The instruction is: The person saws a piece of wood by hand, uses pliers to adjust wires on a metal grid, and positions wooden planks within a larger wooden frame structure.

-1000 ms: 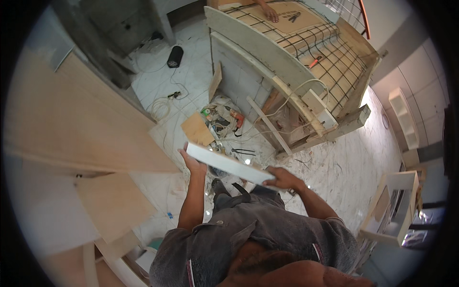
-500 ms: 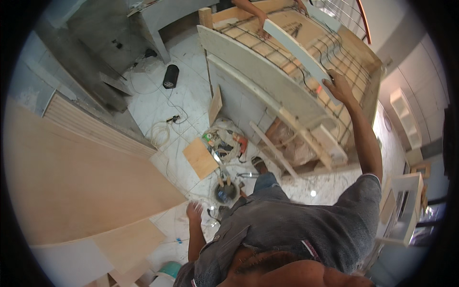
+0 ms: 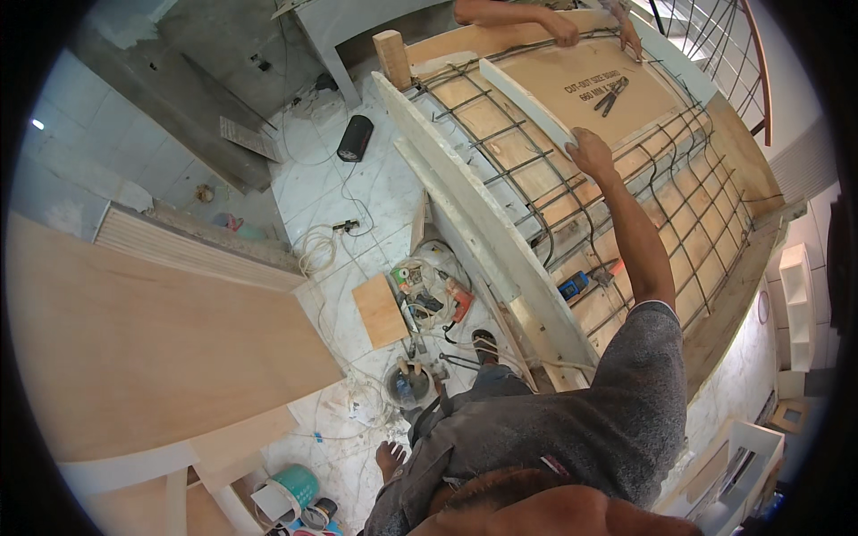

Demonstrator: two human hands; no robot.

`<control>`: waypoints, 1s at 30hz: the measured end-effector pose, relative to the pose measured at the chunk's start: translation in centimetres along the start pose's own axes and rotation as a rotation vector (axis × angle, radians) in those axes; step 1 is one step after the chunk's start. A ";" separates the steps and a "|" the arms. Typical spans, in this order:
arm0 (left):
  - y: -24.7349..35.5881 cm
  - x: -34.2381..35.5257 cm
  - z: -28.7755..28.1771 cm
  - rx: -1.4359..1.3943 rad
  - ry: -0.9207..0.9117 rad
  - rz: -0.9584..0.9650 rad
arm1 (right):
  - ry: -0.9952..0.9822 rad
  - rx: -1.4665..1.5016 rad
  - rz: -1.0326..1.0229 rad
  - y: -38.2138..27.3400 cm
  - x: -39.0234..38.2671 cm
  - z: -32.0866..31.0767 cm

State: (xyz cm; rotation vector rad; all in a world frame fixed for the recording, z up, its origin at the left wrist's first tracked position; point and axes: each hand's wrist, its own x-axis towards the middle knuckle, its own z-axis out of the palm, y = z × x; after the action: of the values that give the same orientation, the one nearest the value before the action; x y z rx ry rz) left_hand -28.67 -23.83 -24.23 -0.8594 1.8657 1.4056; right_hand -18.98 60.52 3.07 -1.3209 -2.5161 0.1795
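Observation:
My right hand (image 3: pixel 590 150) is closed on the near end of a narrow pale strip (image 3: pixel 527 100). The strip lies along the left edge of a brown cardboard sheet (image 3: pixel 572 67), over a grid of dark rebar (image 3: pixel 514 134) on a plywood form. A dark crossed tool (image 3: pixel 611 96), its kind unclear, rests on the cardboard. My left hand (image 3: pixel 390 457) hangs low beside my body, fingers apart and holding nothing. At the far side, another person's hands (image 3: pixel 563 31) are by the cardboard's back edge.
A blue tool (image 3: pixel 574 286) lies on the form near my right arm. On the tiled floor are a red drill (image 3: pixel 459 302), a plywood piece (image 3: pixel 379 311), a bucket (image 3: pixel 409 384), cables and a black speaker (image 3: pixel 356 138). A large plywood sheet (image 3: pixel 161 313) stands left; a teal bucket (image 3: pixel 297 489) is lower left.
My right hand has brought the strip down and leftward beside the cardboard, and more of the form shows. My left hand has dropped lower. The other person's hand has left the strip's far end.

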 end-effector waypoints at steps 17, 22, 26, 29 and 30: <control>7.4 -3.0 7.4 0.255 -0.170 0.086 | -0.144 0.076 -0.209 2.3 6.4 2.7; 8.1 -3.3 9.2 0.314 -0.191 0.085 | -0.196 0.124 -0.181 2.6 5.5 3.0; 8.5 -3.6 10.2 0.336 -0.215 0.101 | -0.308 0.214 -0.179 4.0 4.8 2.3; 8.4 -3.5 10.9 0.339 -0.226 0.112 | -0.264 0.331 -0.198 5.7 2.2 2.9; 8.4 -3.5 10.9 0.339 -0.236 0.122 | -0.259 0.305 -0.169 5.5 1.6 2.8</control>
State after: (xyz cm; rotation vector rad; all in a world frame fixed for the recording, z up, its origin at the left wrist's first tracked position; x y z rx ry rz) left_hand -32.29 -11.09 -19.25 -0.4018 1.9206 1.1552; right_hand -16.41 65.00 -0.61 -1.0150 -2.6559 0.7065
